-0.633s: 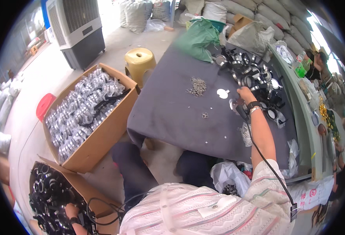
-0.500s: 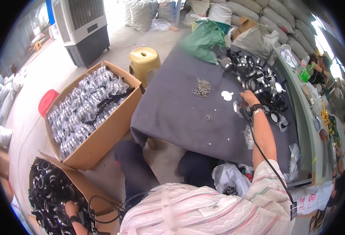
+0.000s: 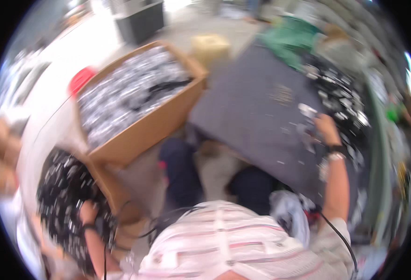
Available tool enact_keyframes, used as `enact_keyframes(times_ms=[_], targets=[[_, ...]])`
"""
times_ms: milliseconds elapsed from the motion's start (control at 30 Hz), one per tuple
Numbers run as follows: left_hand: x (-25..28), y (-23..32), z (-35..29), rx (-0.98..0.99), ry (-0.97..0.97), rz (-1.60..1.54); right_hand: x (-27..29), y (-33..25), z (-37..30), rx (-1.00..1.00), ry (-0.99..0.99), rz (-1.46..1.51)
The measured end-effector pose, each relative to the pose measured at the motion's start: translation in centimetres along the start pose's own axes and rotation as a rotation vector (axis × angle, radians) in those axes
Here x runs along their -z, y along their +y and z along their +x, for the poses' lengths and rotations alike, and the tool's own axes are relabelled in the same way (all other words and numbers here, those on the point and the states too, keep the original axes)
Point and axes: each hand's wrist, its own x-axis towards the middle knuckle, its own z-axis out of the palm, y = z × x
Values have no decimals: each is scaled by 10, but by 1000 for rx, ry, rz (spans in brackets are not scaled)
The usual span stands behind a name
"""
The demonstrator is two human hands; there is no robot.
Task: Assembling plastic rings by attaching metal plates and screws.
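The picture is blurred by motion. My left hand [image 3: 88,213] reaches down into an open cardboard box [image 3: 106,195] at lower left that is full of black parts [image 3: 61,186]; I cannot tell whether it holds one. My right hand [image 3: 326,128] rests on the dark grey table cover [image 3: 257,116], among small black and silver parts [image 3: 343,100] heaped at the table's right side. Its fingers curl over something small, but the blur hides what. Both wrists wear bands with a black cable.
A larger cardboard box [image 3: 140,135] of shiny silver pieces stands left of the table, a red object [image 3: 82,79] beside it. A yellow stool [image 3: 210,46], green cloth [image 3: 289,39] and a dark machine [image 3: 138,21] lie beyond. A white plastic bag [image 3: 287,212] hangs by my knee.
The view has swung down and left, so both boxes sit nearer the middle. My left hand stays in the box of black parts; my right hand stays at the heap.
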Motion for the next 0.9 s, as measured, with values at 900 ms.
enact_keyframes(times_ms=[900], targets=[[55,75,-28,-198,-106,-524,-31,-135,13,167,-170,737]])
